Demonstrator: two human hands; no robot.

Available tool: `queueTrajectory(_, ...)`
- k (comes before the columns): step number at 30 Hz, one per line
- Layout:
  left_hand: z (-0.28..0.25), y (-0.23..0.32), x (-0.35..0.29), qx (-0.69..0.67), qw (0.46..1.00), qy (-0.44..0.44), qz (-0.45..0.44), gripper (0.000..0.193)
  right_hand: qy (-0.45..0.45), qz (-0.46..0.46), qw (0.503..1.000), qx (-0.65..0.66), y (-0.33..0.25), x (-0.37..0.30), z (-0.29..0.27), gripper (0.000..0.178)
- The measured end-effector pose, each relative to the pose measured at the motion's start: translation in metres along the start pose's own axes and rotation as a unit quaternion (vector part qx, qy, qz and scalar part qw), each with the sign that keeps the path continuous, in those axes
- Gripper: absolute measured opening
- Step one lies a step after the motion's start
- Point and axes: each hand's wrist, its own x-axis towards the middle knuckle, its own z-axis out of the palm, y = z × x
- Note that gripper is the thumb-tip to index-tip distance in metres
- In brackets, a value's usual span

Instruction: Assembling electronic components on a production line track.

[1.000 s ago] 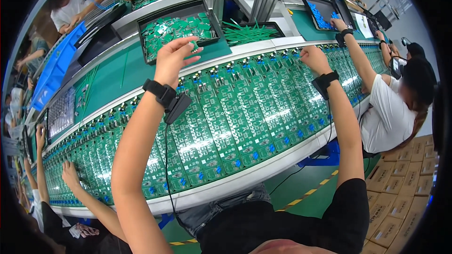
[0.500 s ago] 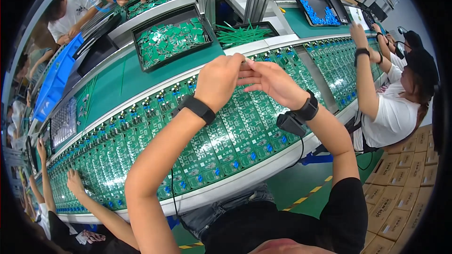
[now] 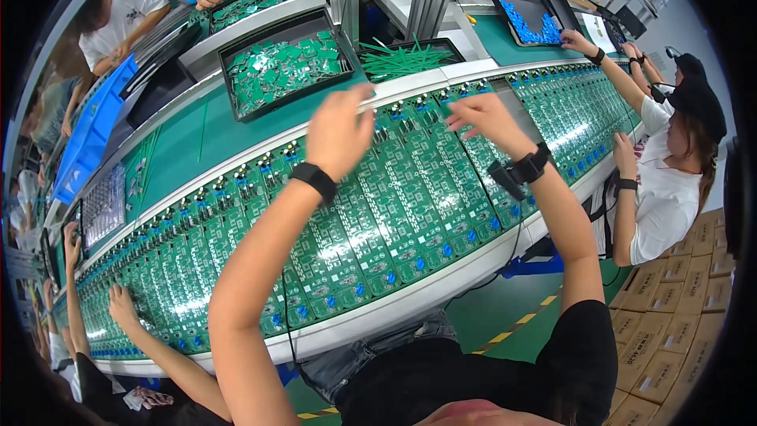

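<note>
Above the row of green circuit boards (image 3: 347,213), my left hand (image 3: 339,138) is raised near the line's far rail. Its fingers are smeared by motion; a gap shows between thumb and forefinger, but I cannot tell whether it holds anything. My right hand (image 3: 493,122) hovers over the far ends of the boards, farther right. Its fingers are bent and apart, and nothing is visible in them. Both wrists wear black bands, the right one with a small black box (image 3: 506,180). Beyond my left hand lies a black tray (image 3: 236,102) of small green boards.
Green strips (image 3: 406,59) fill another black tray behind the rail, beside metal posts (image 3: 343,0). A tray of blue parts (image 3: 544,25) stands far right. Co-workers sit on both sides and across. A blue bin (image 3: 98,130) stands left; cartons (image 3: 670,315) are stacked right.
My hands, together before, have parted: the left moved left, the right moved right. The boards beneath have shifted slightly. At the right, a co-worker's hand has reached the blue-part tray.
</note>
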Motion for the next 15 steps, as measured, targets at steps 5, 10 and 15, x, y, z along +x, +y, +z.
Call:
queueTrajectory(5,-0.035,-0.072,0.012,0.113,0.984,0.043,-0.128,0.025,0.127,-0.022,0.976,-0.176,0.047,0.009,-0.075,0.028)
queueTrajectory(10,-0.05,-0.106,0.009,0.22,0.96,-0.008,-0.174,0.019,0.162,0.007,0.956,-0.244,0.071,0.013,-0.085,0.026)
queueTrajectory(15,-0.046,-0.11,0.01,0.229,0.96,-0.018,-0.161,0.015,0.202,-0.019,0.92,-0.336,0.077,0.014,-0.087,0.023)
